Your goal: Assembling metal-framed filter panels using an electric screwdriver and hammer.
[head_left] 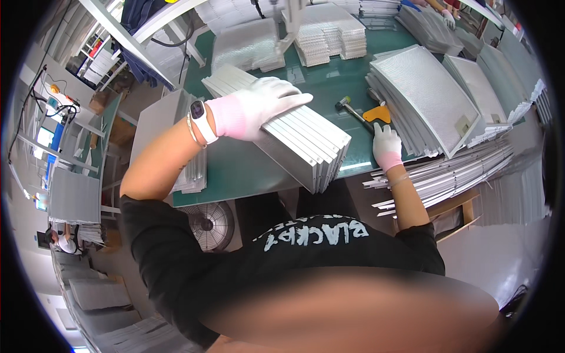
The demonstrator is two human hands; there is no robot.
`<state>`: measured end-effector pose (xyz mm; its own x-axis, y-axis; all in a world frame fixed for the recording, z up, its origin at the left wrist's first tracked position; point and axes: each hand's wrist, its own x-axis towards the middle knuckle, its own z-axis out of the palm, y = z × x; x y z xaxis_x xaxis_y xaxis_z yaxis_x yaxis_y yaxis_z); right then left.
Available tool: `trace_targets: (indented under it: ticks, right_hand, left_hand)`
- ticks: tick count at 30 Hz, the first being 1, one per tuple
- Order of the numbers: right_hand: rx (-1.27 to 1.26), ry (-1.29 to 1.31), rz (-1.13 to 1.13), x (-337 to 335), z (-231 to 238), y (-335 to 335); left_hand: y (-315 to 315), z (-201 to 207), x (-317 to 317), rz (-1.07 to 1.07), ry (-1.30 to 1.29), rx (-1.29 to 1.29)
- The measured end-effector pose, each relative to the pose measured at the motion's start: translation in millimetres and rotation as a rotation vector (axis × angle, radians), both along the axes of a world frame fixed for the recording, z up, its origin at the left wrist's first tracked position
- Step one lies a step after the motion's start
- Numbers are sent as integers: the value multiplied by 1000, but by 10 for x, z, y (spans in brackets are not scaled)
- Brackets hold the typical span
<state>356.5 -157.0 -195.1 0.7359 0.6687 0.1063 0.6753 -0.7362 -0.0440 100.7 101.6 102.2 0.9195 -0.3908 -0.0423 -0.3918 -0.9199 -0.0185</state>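
My left hand (262, 106), in a white glove with a pink cuff, is wrapped over the top of a stack of thin metal-framed panels (306, 141). These panels stand on edge, pressed together, at the front edge of the green table. My right hand (386, 147), gloved the same way, is closed round the handle end of a small hammer (353, 110). The hammer's head points away to the left, toward the panels. An orange scraper (377, 114) lies just beyond my right fingers.
Leaning mesh panels (426, 94) crowd the right side, above a pile of long metal strips (447, 173). More mesh stacks (329, 32) sit at the back of the green table (235, 170). A floor fan (207, 225) stands below. Another person's gloved hand (448, 21) shows far right.
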Motion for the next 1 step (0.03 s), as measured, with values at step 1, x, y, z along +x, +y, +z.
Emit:
trace_targets:
  ticks: [1]
  right_hand:
    - [-18, 9, 8, 29, -31, 1]
  left_hand:
    - [-25, -40, 10, -23, -63, -68]
